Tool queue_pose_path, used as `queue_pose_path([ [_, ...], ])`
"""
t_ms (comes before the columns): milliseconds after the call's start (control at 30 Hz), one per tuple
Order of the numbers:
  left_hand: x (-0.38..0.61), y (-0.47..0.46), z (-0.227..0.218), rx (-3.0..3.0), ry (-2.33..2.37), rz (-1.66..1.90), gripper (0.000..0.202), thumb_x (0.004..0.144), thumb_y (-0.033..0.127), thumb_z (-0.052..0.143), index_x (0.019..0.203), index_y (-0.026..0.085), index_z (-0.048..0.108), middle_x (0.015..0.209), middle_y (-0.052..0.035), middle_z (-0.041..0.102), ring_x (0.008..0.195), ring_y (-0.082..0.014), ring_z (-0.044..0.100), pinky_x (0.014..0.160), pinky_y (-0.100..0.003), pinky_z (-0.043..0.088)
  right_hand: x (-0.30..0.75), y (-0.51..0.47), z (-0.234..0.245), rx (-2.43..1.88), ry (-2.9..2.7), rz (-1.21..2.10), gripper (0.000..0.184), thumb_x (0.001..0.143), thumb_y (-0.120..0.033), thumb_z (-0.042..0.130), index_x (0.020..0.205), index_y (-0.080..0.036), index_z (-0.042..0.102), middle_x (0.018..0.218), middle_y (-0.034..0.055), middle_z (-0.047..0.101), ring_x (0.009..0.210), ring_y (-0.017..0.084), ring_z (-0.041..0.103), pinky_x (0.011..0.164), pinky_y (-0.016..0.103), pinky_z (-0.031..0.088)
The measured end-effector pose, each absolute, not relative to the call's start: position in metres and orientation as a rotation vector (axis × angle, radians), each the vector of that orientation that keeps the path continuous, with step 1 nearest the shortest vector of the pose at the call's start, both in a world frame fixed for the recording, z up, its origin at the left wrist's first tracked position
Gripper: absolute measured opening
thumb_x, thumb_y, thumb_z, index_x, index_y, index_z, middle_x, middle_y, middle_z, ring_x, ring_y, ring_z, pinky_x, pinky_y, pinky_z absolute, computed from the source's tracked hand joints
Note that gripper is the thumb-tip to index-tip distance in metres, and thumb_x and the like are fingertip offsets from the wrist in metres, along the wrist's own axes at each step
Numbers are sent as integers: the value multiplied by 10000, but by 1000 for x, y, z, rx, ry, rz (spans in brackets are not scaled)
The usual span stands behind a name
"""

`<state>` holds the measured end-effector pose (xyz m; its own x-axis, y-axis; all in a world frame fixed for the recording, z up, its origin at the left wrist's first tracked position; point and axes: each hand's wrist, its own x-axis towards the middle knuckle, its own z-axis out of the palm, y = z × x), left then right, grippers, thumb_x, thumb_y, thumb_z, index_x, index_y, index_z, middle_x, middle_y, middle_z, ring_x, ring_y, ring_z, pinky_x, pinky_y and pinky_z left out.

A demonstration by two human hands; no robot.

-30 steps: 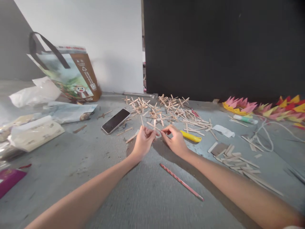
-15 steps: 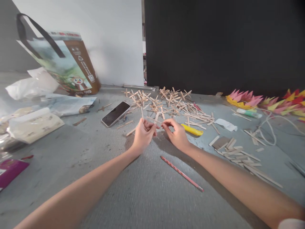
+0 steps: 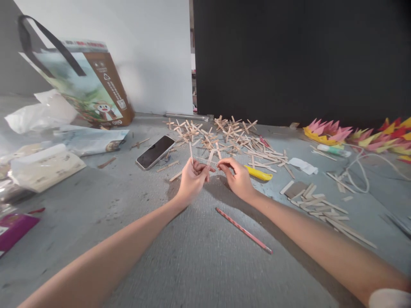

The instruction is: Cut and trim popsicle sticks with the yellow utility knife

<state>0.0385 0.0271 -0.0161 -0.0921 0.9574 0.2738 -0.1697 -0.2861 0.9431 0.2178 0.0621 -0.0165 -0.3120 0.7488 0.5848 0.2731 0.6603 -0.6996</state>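
Over the middle of the table, my left hand (image 3: 192,179) is closed on a pale wooden craft stick (image 3: 191,152) that points upward from its fingers. My right hand (image 3: 236,177) faces it in a pinch, at the right end of a thin crosswise stick (image 3: 205,161) spanning the gap between both hands. A slanted stick (image 3: 210,157) shows by the left fingertips; whether it is joined to the others I cannot tell. Behind the hands lies a heap of sticks crossed into X shapes (image 3: 208,139). A yellow cutter (image 3: 258,173) rests beside my right hand.
A red patterned pencil (image 3: 244,230) lies in front. Left are a phone (image 3: 156,152), plastic packaging (image 3: 48,167) and a printed bag (image 3: 86,85). Loose sticks (image 3: 316,205), a glue tube (image 3: 334,150), a white cable (image 3: 366,171) and paper petals (image 3: 327,131) are on the right.
Both hands keep nearly the same pose and place. The crosswise stick between them looks thinner and fainter than before. The whole view has shifted slightly.
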Motion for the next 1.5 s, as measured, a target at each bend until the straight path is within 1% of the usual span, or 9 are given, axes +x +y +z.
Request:
queue_pose_path([
  [267, 38, 31, -26, 1297, 994, 1535, 409, 935, 307, 676, 851, 257, 279, 791, 11, 722, 502, -71, 547, 537, -233, 415, 219, 67, -18, -796, -1921, 512, 184, 1075, -313, 487, 1042, -241, 653, 960, 45, 732, 903, 205, 707, 847, 327, 530],
  [567, 41, 28, -23, 1355, 1035, 1536, 389, 973, 340, 630, 845, 254, 273, 962, -41, 763, 471, -48, 529, 488, -226, 379, 218, 69, -21, -797, -1938, 480, 187, 1088, -328, 470, 1074, -242, 635, 955, 47, 718, 898, 207, 694, 848, 329, 519],
  [867, 39, 28, -12, 1245, 986, 1564, 446, 946, 303, 667, 851, 265, 233, 905, -49, 783, 452, -61, 526, 483, -224, 380, 218, 68, -20, -741, -1969, 467, 169, 1079, -333, 486, 1095, -255, 635, 1011, 50, 710, 919, 210, 672, 838, 343, 522],
  [1000, 39, 27, -15, 1273, 1007, 1531, 416, 942, 318, 667, 839, 256, 269, 872, -34, 764, 471, -63, 526, 496, -225, 394, 217, 65, -16, -738, -1965, 423, 137, 1066, -319, 500, 1075, -247, 615, 1060, 73, 673, 1025, 235, 633, 930, 393, 501],
  [1067, 40, 27, -18, 1318, 1027, 1473, 398, 928, 310, 670, 820, 250, 293, 804, -6, 732, 487, -69, 528, 513, -225, 405, 217, 63, -11, -749, -1909, 390, 136, 1049, -335, 532, 1130, -247, 598, 1103, 87, 639, 1062, 249, 605, 967, 426, 483],
  [1167, 41, 27, -23, 1417, 1042, 1357, 334, 907, 266, 660, 817, 243, 339, 728, 23, 680, 519, -87, 555, 540, -227, 421, 217, 59, -1, -767, -1821, 348, 281, 1028, -386, 572, 1281, -267, 549, 1094, 82, 608, 1004, 253, 578, 951, 454, 475],
  [1333, 42, 27, -28, 1571, 1018, 1217, 164, 917, 220, 592, 898, 226, 430, 784, -1, 711, 584, -114, 601, 573, -237, 435, 214, 57, 15, -820, -1960, 264, 372, 1019, -449, 607, 1363, -311, 572, 1159, 82, 588, 1092, 277, 554, 1029, 498, 401],
  [1433, 42, 24, -27, 1717, 1036, 1134, 124, 912, 177, 566, 1013, 215, 504, 863, -27, 737, 785, -165, 687, 715, -273, 495, 212, 58, 18, -774, -2030, 365, 278, 1048, -440, 564, 1286, -308, 619, 1087, 58, 619, 1059, 255, 568, 1004, 465, 411],
  [1500, 42, 21, -26, 1778, 1054, 1094, 174, 913, 180, 570, 1077, 216, 526, 852, -20, 725, 809, -174, 687, 759, -293, 502, 211, 57, 20, -743, -2018, 446, 194, 1046, -438, 571, 1115, -278, 655, 990, 38, 631, 998, 235, 575, 972, 435, 430],
])
